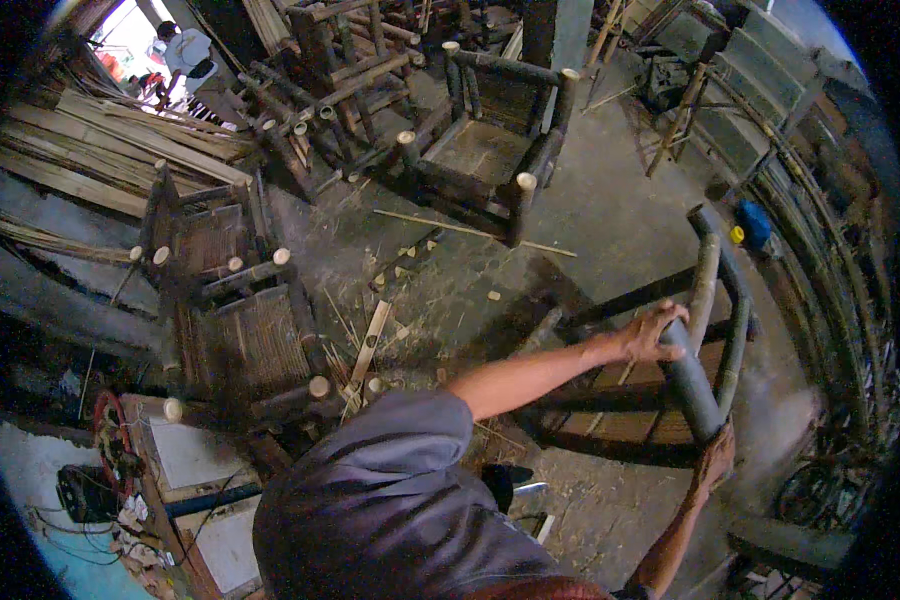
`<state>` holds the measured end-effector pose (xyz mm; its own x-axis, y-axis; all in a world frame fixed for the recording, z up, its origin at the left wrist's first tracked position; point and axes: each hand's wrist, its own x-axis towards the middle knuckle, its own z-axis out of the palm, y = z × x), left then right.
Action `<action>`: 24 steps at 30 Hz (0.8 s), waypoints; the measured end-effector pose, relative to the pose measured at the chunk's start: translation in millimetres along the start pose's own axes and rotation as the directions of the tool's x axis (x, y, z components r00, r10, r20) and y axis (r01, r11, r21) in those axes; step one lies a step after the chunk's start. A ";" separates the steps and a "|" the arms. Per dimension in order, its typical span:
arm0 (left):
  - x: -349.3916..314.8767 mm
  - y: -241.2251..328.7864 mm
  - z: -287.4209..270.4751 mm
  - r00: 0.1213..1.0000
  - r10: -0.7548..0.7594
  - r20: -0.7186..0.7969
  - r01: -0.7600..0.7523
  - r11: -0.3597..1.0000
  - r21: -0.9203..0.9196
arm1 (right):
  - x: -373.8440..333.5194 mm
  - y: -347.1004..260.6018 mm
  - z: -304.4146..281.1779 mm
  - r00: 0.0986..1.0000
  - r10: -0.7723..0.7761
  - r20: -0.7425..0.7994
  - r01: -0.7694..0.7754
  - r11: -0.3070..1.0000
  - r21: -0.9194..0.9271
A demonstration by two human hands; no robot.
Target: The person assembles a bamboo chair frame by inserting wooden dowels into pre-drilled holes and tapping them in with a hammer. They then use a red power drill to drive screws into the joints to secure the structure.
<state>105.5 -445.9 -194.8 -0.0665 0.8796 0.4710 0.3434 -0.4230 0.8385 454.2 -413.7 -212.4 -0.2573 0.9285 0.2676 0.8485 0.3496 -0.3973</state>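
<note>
At the right, a dark bamboo chair (pixel 735 330) lies tipped over, its slatted underside partly showing. My left arm reaches across to it. My left hand (pixel 660 333) is closed around the upper end of a thick dark bamboo pole (pixel 692 382) on the chair. Lower down, my right hand (pixel 715 460) grips the chair where that pole meets another one; some of its fingers are hidden behind the bamboo. The chair's far side is partly covered by my left forearm.
An upright bamboo armchair (pixel 480 150) stands ahead, with two more chairs (pixel 260 340) at the left. Split bamboo strips (pixel 90 150) are piled far left. Long poles (pixel 820 220) line the right side, near a blue container (pixel 755 225). Another person (pixel 190 62) is in the doorway.
</note>
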 end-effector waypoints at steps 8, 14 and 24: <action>92.2 -41.2 32.3 0.993 0.039 0.109 -0.051 0.993 0.110 | -28.7 21.4 -8.4 0.983 -0.123 0.140 0.104 0.985 0.137; 111.9 -36.6 96.2 0.951 -0.307 -0.041 0.299 0.945 -0.134 | -61.6 18.7 4.4 0.970 0.153 0.191 -0.200 0.946 0.255; 99.4 -44.1 221.9 0.900 -0.432 0.058 0.433 0.901 -0.010 | -90.6 14.3 34.0 0.917 0.398 0.034 -0.389 0.871 0.300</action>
<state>291.7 -291.6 -245.7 -0.1542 0.9870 0.0460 0.2718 -0.0024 0.9624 474.0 -488.5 -272.2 0.0859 0.9946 0.0577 0.7001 -0.0191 -0.7138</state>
